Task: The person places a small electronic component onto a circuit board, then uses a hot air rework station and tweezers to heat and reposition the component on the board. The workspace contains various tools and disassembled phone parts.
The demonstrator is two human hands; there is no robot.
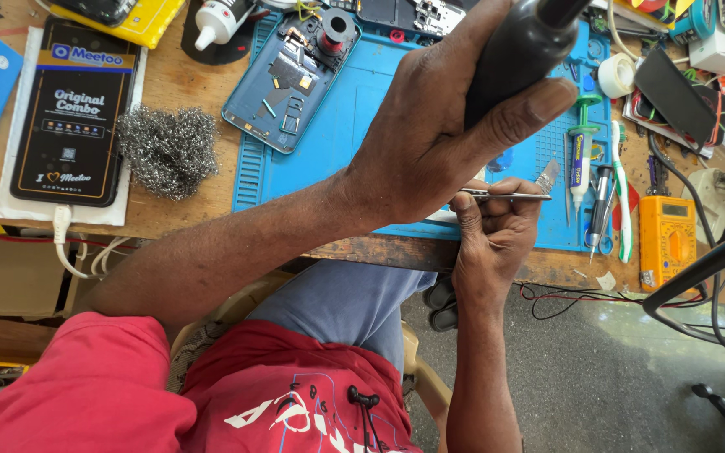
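My left hand is raised over the blue work mat, wrapped around a thick black tool handle that runs up out of the picture. Below it, at the mat's near edge, my right hand pinches thin metal tweezers pointing right. What the tweezer tips touch is hidden by my left hand. An opened blue phone back cover with a small black ring on it lies at the mat's far left.
A steel wool wad and a black flat box lie left of the mat. A syringe tube, toothbrush and pens sit at the mat's right, beside a yellow multimeter. A white glue bottle is at the back.
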